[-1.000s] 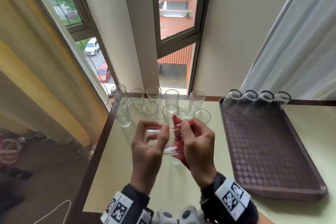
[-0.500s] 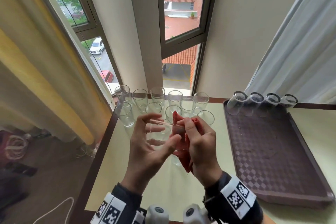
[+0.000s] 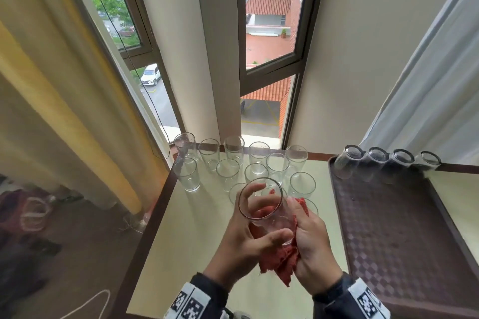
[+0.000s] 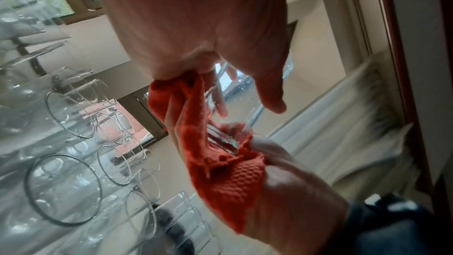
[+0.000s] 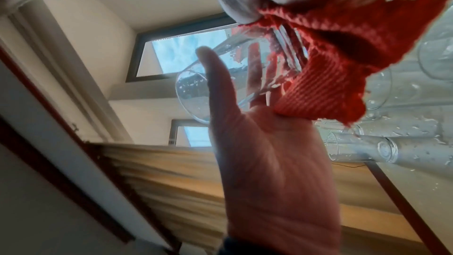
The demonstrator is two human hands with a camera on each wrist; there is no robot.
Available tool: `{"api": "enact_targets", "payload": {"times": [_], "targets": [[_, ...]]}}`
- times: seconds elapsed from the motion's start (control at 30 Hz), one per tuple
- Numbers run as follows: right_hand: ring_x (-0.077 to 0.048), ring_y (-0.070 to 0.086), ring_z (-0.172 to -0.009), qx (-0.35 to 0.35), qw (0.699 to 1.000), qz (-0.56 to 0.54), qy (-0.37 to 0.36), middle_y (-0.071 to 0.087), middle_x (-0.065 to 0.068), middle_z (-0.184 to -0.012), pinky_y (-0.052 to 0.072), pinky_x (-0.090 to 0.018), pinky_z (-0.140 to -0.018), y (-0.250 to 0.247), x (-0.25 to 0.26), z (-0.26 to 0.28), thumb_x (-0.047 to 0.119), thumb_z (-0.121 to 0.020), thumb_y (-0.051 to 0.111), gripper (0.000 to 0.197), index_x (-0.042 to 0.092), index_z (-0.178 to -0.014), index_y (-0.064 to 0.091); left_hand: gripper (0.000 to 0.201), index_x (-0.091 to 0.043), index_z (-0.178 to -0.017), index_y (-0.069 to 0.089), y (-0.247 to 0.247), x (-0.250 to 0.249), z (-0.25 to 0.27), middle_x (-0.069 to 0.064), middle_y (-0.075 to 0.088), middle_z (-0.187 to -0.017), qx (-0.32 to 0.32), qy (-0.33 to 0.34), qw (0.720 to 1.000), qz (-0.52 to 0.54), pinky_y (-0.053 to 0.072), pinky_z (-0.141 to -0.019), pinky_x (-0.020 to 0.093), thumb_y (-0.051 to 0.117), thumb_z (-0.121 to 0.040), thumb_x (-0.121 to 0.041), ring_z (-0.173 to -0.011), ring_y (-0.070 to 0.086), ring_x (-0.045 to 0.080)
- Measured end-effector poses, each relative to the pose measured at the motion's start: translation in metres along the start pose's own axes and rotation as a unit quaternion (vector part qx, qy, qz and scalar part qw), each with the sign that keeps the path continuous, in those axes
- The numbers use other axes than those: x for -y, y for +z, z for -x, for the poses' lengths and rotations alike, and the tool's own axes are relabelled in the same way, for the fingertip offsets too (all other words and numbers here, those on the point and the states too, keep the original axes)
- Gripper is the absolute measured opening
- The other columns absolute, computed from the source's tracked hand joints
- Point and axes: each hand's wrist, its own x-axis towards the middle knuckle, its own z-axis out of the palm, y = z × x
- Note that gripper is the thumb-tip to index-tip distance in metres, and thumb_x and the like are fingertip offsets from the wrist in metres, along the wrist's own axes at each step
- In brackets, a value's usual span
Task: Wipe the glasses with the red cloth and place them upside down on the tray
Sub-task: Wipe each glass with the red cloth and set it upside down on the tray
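left hand (image 3: 243,243) grips glass (image 3: 267,207); right hand (image 3: 311,246) clutches red cloth (image 3: 278,259) against it.

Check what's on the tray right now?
Four glasses stand upside down in a row along the far edge of the tray. The rest of its checkered surface shows nothing. The near right corner is out of frame.

Both hands up, working together over the table.
Left hand (image 3: 243,243) grips the glass (image 3: 267,210) (thumb across its side); right hand (image 3: 311,246) clutches the red cloth (image 3: 280,259).
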Motion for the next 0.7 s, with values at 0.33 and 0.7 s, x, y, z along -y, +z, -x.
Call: {"api": "enact_targets", "payload": {"times": [0.33, 0.7], "targets": [[-0.034, 0.064, -0.071, -0.052, 0.987, 0.138, -0.068, 0.065, -0.029, -0.089, 0.055, -0.046, -0.069, -0.038, 0.003, -0.012, -0.02, -0.082, 0.046, 0.043, 0.014, -0.092, 0.07, 0.078, -0.057, -0.132, 0.035, -0.016, 0.012, -0.001, -0.009, 0.06, -0.107, 0.036, 0.038, 0.978, -0.204, 0.047, -0.086, 0.011, 0.08, -0.069, -0.053, -0.102, 0.065, 0.008], [-0.008, 0.059, -0.12, 0.259, 0.868, 0.326, -0.271, 0.057, 0.01, -0.14, 0.054, -0.021, -0.084, -0.033, 0.006, 0.002, 0.016, -0.086, 0.058, 0.063, 0.018, -0.146, 0.041, 0.081, -0.052, -0.137, 0.047, -0.028, -0.004, -0.021, -0.012, 0.053, -0.083, 0.098, 0.006, 0.924, -0.369, 0.054, -0.066, 0.034, 0.07, -0.06, -0.06, -0.068, 0.056, 0.01]]}}
